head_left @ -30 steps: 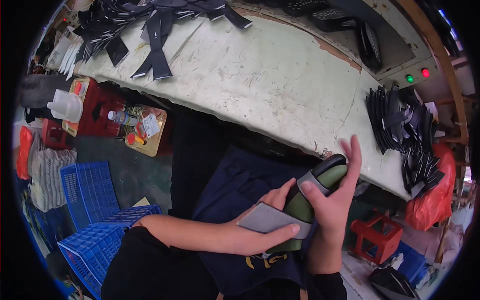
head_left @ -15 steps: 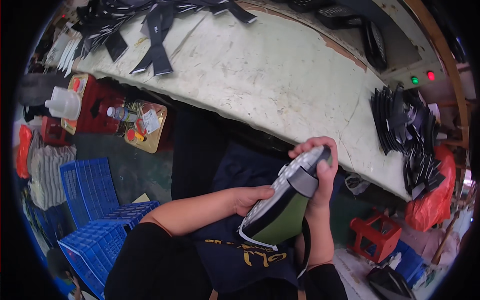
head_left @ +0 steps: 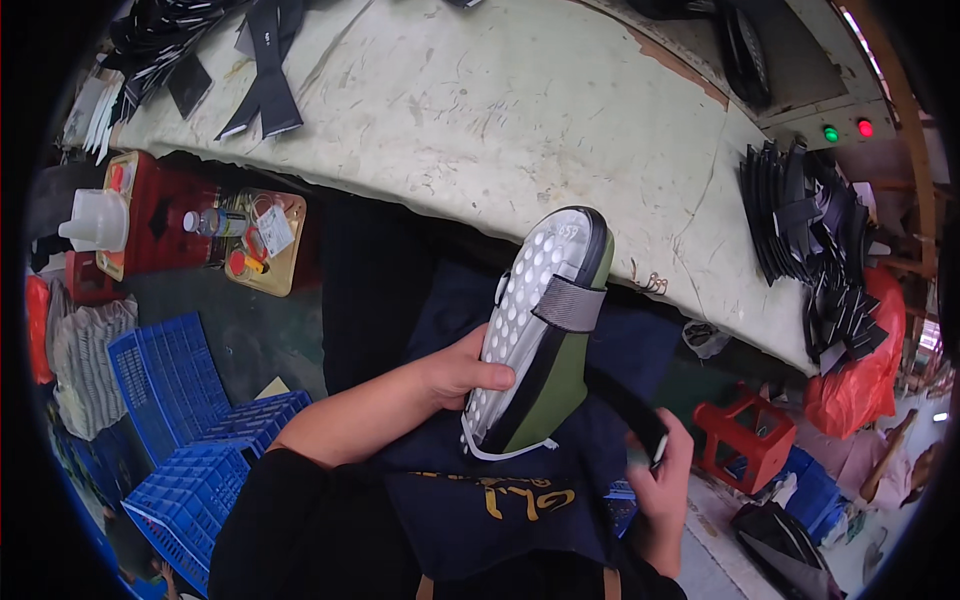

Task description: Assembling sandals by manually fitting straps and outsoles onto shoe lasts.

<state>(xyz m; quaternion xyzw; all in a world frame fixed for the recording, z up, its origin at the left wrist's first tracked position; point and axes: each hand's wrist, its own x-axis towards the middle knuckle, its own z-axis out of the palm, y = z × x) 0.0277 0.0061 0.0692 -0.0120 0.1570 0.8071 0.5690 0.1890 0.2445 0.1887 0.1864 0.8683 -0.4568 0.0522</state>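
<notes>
A half-made sandal (head_left: 535, 340) is raised over my lap at the table's near edge. Its underside is pale with white dots, its rim black, and a grey strap (head_left: 570, 303) wraps over the rim. The green body (head_left: 548, 395) looks like a shoe last. My left hand (head_left: 468, 372) grips the sandal from the left, thumb across the dotted underside. From the sandal's right side a black strap (head_left: 622, 405) runs down to my right hand (head_left: 665, 478), whose fingers close on its free end. A thin white edging (head_left: 510, 455) curves round the lower end.
A pale worktable (head_left: 480, 130) spans the front, with black strips (head_left: 265, 75) at far left and a pile of black straps (head_left: 805, 220) at right. Blue crates (head_left: 195, 470) stand to my left, a red stool (head_left: 745, 435) to my right. A bottle (head_left: 215, 222) lies by a tray.
My right hand has left the sandal's upper end and moved down to the black strap, which now stretches out rightward. The sandal has tipped more upright, showing its dotted underside.
</notes>
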